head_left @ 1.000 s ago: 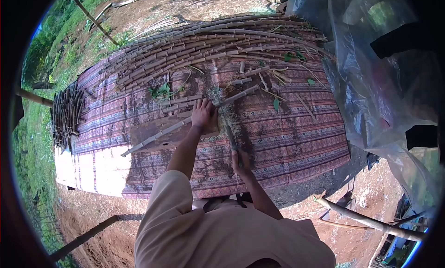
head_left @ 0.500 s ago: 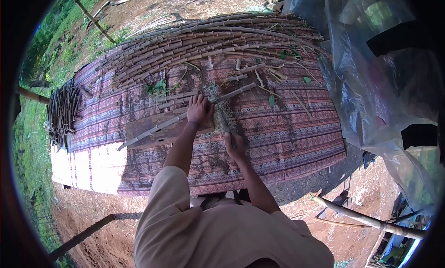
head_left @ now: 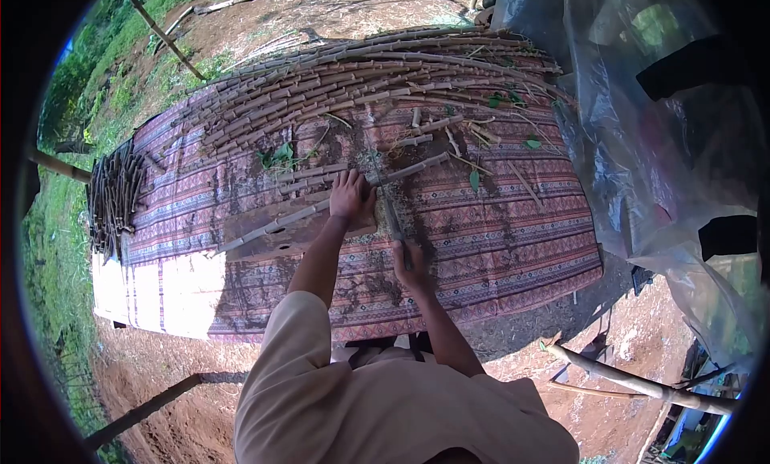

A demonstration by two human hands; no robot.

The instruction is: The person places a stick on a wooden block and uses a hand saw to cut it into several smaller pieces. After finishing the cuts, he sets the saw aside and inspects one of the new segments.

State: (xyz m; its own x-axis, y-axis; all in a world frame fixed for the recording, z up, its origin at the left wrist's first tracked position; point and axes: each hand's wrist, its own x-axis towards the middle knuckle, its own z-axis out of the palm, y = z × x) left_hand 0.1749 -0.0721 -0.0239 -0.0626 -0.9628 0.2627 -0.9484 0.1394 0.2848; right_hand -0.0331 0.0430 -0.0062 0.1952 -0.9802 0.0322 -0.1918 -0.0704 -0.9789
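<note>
Site: outdoor work surface covered by a red-and-purple patterned woven cloth [head_left: 513, 223], on bare red soil.
Left hand: the left hand [head_left: 350, 198] lies palm-down, fingers spread and pressing, on a long grey-brown cut stem [head_left: 321, 210] that runs slantwise across the cloth; it pins the stem rather than wrapping round it.
Right hand: the right hand [head_left: 411, 265] is clenched round the handle of a long dark-bladed knife [head_left: 391, 211]; the blade reaches up toward the stem just beside the left fingers.
Work piece: the stem rests on a flat brown wooden board [head_left: 277, 233] near the middle of the cloth, one end passing beyond the blade to the right, the other running left off the board.
Stock: a broad row of short cut stem pieces [head_left: 337, 83] lies along the far edge of the cloth; a dark bundle of sticks [head_left: 114, 195] sits at the left end; loose offcuts and green leaves [head_left: 277, 155] are scattered between.
Surroundings: clear plastic sheeting [head_left: 642, 143] hangs at the right.
Risk, blade to fingers: edge and left fingertips look very close; a slip or glancing stroke could, in my judgement, reach the pinning hand.
Risk, stem roll: the round stem is held only by downward pressure; it may turn or skid on the board under a blow.
Risk, debris: litter around the board could unsettle the piece.
Not determinable: whether the blade touches the stem.
</note>
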